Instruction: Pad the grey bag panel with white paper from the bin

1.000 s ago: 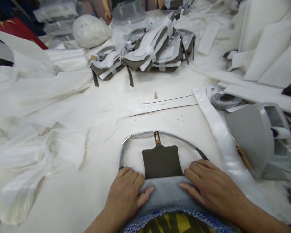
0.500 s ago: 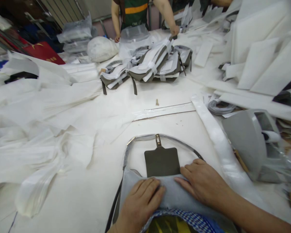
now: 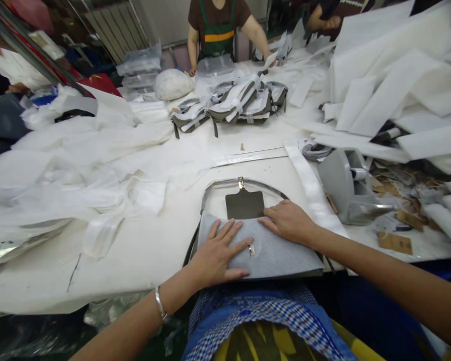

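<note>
A dark handbag (image 3: 308,274) lies at the table's near edge, its front covered by a thin grey sheet (image 3: 281,258). A small metal clasp (image 3: 250,249) shows through the sheet. My left hand (image 3: 220,255) rests flat on it with fingers spread. At the sheet's upper edge, my right hand (image 3: 285,219) has its fingers curled over the bag and its thumb on the sheet. Beside those fingers a dark olive flap (image 3: 244,204) with a gold buckle (image 3: 241,183) extends away from me. The wrapped strap (image 3: 218,184) arches around the flap.
Several wrapped bags (image 3: 233,103) lie farther back, before a co-worker in a green apron (image 3: 218,42). White sheets (image 3: 78,160) cover the left; more white sheets (image 3: 379,90) pile up at right. A grey tape dispenser (image 3: 342,185) and tags (image 3: 394,242) stand and lie at right.
My view has drawn back, showing more of the bag and both forearms. My left hand's fingers have spread on the sheet, and the clasp now shows. The co-worker's hand now holds something white.
</note>
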`<move>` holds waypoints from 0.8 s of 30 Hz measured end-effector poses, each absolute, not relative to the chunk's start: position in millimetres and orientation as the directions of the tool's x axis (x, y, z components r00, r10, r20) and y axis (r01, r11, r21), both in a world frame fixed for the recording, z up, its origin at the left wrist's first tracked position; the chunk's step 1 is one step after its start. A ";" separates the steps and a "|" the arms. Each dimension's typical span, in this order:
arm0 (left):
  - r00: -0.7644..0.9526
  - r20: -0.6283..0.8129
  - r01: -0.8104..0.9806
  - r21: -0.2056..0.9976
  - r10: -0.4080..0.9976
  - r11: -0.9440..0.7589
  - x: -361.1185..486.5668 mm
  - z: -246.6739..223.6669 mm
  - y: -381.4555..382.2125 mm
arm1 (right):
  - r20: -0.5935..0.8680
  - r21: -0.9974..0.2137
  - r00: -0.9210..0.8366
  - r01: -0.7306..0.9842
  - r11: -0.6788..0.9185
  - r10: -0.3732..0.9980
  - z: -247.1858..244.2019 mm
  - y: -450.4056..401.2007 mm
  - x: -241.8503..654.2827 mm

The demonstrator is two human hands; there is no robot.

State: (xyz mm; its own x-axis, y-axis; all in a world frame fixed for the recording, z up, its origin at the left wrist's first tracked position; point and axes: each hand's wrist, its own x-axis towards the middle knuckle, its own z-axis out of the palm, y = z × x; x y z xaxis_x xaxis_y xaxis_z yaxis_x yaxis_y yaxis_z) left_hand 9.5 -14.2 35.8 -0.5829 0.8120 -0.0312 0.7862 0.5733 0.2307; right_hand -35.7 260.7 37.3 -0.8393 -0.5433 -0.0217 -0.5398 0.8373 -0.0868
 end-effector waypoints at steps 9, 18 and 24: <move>-0.570 0.025 0.806 0.212 0.822 0.552 13.5 25.3 -18.3 | 0.114 -0.372 -0.935 -0.353 0.858 -0.335 49.4 221.4 -82.7; -0.573 0.066 0.807 0.220 0.817 0.548 15.6 24.2 -21.0 | 0.215 -0.576 -0.898 -0.434 0.693 -0.384 62.3 218.8 -59.8; -0.554 0.128 0.829 0.179 0.822 0.530 17.3 20.7 -20.0 | 0.259 -0.584 -0.699 -0.663 0.468 -0.667 47.1 241.1 10.2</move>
